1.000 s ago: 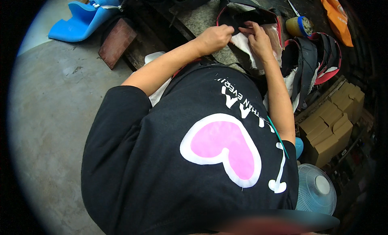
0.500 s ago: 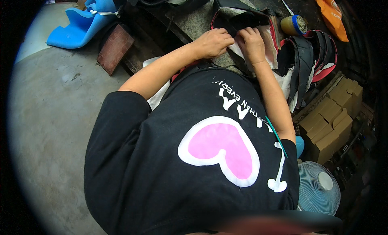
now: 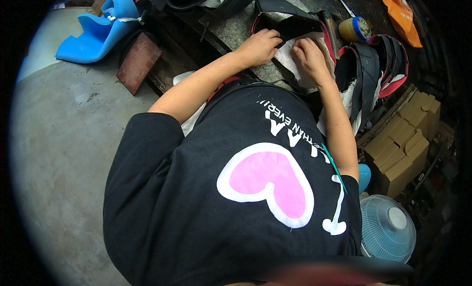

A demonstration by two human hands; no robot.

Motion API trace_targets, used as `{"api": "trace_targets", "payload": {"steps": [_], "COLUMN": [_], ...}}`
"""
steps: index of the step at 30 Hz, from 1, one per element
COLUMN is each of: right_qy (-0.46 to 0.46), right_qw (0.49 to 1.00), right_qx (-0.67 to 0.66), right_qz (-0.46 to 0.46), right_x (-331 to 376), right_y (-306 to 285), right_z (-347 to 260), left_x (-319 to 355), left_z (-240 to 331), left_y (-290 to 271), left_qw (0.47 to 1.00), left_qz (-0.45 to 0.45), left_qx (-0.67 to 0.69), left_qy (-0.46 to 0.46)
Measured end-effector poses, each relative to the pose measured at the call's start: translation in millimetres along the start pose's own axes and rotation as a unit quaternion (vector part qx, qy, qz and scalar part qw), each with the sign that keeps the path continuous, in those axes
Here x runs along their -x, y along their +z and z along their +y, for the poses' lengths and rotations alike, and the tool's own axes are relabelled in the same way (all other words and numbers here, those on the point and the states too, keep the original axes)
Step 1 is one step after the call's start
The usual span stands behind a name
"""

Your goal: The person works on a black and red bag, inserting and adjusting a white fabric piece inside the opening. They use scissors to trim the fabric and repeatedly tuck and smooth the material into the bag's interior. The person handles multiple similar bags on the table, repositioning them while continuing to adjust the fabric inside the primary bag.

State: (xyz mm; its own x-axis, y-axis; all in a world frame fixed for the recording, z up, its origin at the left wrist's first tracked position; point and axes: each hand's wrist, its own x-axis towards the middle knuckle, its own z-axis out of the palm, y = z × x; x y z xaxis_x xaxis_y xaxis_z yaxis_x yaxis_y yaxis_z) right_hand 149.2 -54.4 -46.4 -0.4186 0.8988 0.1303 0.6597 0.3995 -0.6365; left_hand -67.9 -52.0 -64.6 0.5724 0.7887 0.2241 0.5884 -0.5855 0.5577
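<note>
A black curved piece [image 3: 284, 7] with red edging and a loose white cloth lining [image 3: 289, 58] lies on the bench in front of me. My left hand [image 3: 260, 46] is closed at its left side, fingers curled and thumb underneath. What the fingertips pinch is partly hidden. On the right, my right hand [image 3: 309, 59] has its fingers bent and closed on the white lining near the red edge. The hands are a short way apart, with part of the lining showing between them.
Similar black and red pieces [image 3: 366, 74] sit to the right. Behind them are a jar with a blue rim [image 3: 355, 29], a pointed metal tool [image 3: 346, 7] and an orange bag [image 3: 400, 15]. Cardboard boxes [image 3: 400, 143] and a fan [image 3: 388, 229] stand lower right. Blue foam [image 3: 98, 33] is at far left.
My right hand has shifted slightly down and right, away from the left hand. More of the white lining shows between them. The left hand has moved a little left and up.
</note>
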Motion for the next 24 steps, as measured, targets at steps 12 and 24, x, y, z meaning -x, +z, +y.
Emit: {"api": "trace_targets", "payload": {"steps": [12, 24], "right_qy": [-0.098, -0.018], "right_qw": [0.963, 0.998], "right_qx": [0.245, 0.049], "right_qz": [0.05, 0.041], "right_x": [-10, -2], "right_y": [18, 7], "right_z": [-5, 4], "left_x": [-1, -10], "left_z": [4, 10], "left_y": [0, 1], "left_qw": [0.999, 0.999], "left_qz": [-0.026, 0.006], "left_qx": [-0.035, -0.041], "left_qy": [0.013, -0.015]}}
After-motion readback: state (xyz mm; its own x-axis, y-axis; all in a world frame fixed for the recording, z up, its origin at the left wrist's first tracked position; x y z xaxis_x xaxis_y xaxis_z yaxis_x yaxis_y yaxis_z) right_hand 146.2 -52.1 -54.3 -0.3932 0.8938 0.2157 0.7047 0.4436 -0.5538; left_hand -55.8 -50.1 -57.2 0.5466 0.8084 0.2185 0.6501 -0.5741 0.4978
